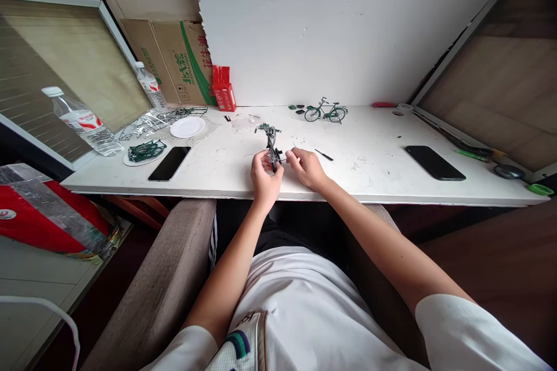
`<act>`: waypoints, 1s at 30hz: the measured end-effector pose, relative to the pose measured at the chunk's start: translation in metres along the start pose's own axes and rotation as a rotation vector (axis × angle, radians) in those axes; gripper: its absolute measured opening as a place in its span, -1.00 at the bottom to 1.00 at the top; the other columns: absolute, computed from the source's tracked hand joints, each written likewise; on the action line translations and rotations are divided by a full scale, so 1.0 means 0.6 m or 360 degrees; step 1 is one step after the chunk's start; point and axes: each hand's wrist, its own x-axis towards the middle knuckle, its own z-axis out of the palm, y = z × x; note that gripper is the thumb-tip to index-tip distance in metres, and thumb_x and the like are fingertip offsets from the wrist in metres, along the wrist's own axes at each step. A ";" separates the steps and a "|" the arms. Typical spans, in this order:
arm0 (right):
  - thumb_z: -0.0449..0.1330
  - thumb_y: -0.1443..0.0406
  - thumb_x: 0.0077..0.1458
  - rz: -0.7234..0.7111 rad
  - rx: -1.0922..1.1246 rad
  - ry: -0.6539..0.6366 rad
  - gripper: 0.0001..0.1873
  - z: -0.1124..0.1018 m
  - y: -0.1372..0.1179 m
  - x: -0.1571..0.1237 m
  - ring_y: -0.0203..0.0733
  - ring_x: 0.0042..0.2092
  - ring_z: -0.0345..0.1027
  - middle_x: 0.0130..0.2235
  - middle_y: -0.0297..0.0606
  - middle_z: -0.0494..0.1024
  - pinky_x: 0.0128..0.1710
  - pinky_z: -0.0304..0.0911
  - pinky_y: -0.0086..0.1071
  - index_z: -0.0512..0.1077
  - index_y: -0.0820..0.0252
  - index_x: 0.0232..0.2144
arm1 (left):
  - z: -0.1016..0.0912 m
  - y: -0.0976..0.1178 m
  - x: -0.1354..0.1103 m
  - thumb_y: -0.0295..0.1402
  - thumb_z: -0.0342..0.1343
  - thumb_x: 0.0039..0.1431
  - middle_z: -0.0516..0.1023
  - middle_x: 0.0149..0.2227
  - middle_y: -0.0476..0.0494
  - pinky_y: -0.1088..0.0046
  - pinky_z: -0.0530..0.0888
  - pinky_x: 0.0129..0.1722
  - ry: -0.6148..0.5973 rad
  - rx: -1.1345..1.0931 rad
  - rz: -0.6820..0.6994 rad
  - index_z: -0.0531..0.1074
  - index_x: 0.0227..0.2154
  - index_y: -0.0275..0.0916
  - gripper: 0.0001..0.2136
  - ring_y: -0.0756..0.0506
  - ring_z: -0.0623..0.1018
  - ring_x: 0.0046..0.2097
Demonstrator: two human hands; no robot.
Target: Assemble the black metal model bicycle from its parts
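Note:
My left hand [266,181] is closed around the lower end of a small model bicycle [271,138], dark green and silver, held end-on to me just above the table's front part. Its handlebar points away from me. Close at its right side is my right hand [308,168], thumb and fingers pinched together, with a thin bit at the tips too small to name. A slim dark tool [324,155] lies on the table right of that hand. A second model bicycle [326,111], green, stands upright at the back.
On the white table [374,174] lie a phone [170,163] at left and another phone [435,162] at right. Green plastic parts [146,151] rest on a plate beside a water bottle [87,124]. A white plate [187,127], red box [223,93] and mouse [508,171] are also there.

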 end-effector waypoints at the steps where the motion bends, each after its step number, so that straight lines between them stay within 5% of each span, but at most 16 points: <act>1: -0.05 -0.18 0.45 -0.0027 0.0024 0.0000 -0.41 0.000 0.000 0.000 -0.16 -0.34 0.37 -0.31 -0.22 0.58 -0.28 0.19 -0.29 0.44 0.12 -0.30 | 0.000 -0.001 0.001 -0.47 0.26 0.20 0.59 -0.04 -0.25 0.31 0.59 -0.09 0.0023 0.0005 -0.0012 0.41 0.06 -0.20 -0.63 -0.12 0.61 -0.10; 6: -0.03 -0.14 0.46 -0.0159 -0.0025 0.0042 -0.49 0.006 0.011 0.002 -0.11 -0.24 0.39 -0.21 -0.15 0.57 -0.24 0.23 -0.28 0.43 0.10 -0.17 | -0.001 -0.006 0.003 -0.47 0.23 0.23 0.56 0.02 -0.27 0.33 0.57 -0.08 0.0026 -0.0005 -0.0027 0.39 0.07 -0.20 -0.64 -0.10 0.58 -0.09; 15: -0.17 -0.16 0.49 -0.0003 -0.0243 0.0028 -0.30 0.005 0.008 0.001 -0.22 -0.50 0.19 -0.55 -0.28 0.40 -0.37 0.06 -0.28 0.23 0.10 -0.57 | 0.000 -0.006 0.002 -0.48 0.24 0.22 0.57 -0.03 -0.26 0.33 0.56 -0.08 -0.0124 -0.0003 0.0039 0.40 0.07 -0.20 -0.64 -0.13 0.58 -0.08; 19: -0.06 -0.12 0.48 -0.0061 -0.0113 0.0062 -0.45 0.002 -0.001 -0.002 -0.18 -0.37 0.37 -0.34 -0.23 0.58 -0.30 0.16 -0.30 0.43 0.12 -0.30 | -0.001 -0.011 0.003 -0.46 0.24 0.23 0.56 -0.01 -0.26 0.33 0.55 -0.08 -0.0039 -0.0011 -0.0009 0.39 0.08 -0.19 -0.63 -0.11 0.58 -0.09; 23: -0.02 -0.11 0.47 -0.0142 -0.0074 0.0022 -0.53 0.005 0.005 0.000 -0.13 -0.25 0.43 -0.20 -0.17 0.60 -0.24 0.22 -0.31 0.42 0.11 -0.13 | -0.002 -0.015 0.006 -0.45 0.23 0.24 0.55 0.03 -0.28 0.33 0.55 -0.06 0.0000 0.0010 -0.0071 0.37 0.09 -0.20 -0.63 -0.11 0.58 -0.09; 30: -0.11 -0.08 0.51 -0.0049 -0.0387 0.0029 -0.43 0.010 0.015 0.003 -0.17 -0.42 0.30 -0.43 -0.22 0.50 -0.34 0.07 -0.31 0.34 0.10 -0.42 | -0.003 -0.016 0.009 -0.47 0.25 0.20 0.57 -0.01 -0.26 0.33 0.57 -0.09 -0.0176 -0.0039 -0.0084 0.38 0.07 -0.19 -0.62 -0.11 0.58 -0.10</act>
